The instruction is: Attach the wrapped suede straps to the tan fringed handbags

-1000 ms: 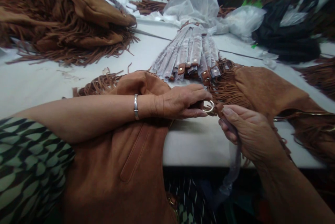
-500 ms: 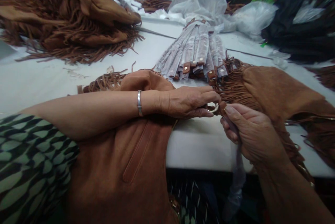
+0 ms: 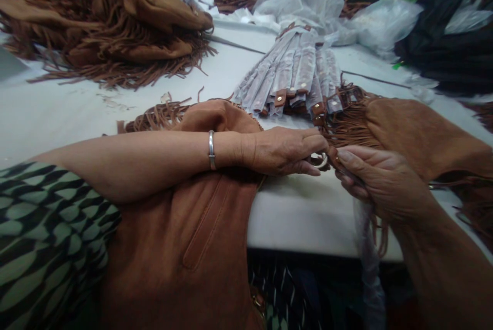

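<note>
My left hand reaches across a brown suede bag, its fingers closed around a shiny metal ring. Just to the right, my right hand pinches the brown end of a leather strap between thumb and fingers, close against the ring. Whether the strap end runs through the ring is hidden by the fingers. The rest of the strap, in a clear plastic sleeve, hangs below my right hand past the table edge. Along the bag's front runs a long stitched panel.
Several plastic-sleeved straps with studded brown ends lie fanned ahead on the white table. A fringed suede bag rests at the right. Fringed bags are heaped at the back left. A plastic bag and dark material sit behind.
My right hand has shifted slightly right, and the strap end now stretches between both hands. The sleeved part has swung right. My left hand keeps its hold at the ring; the view has shifted a little.
</note>
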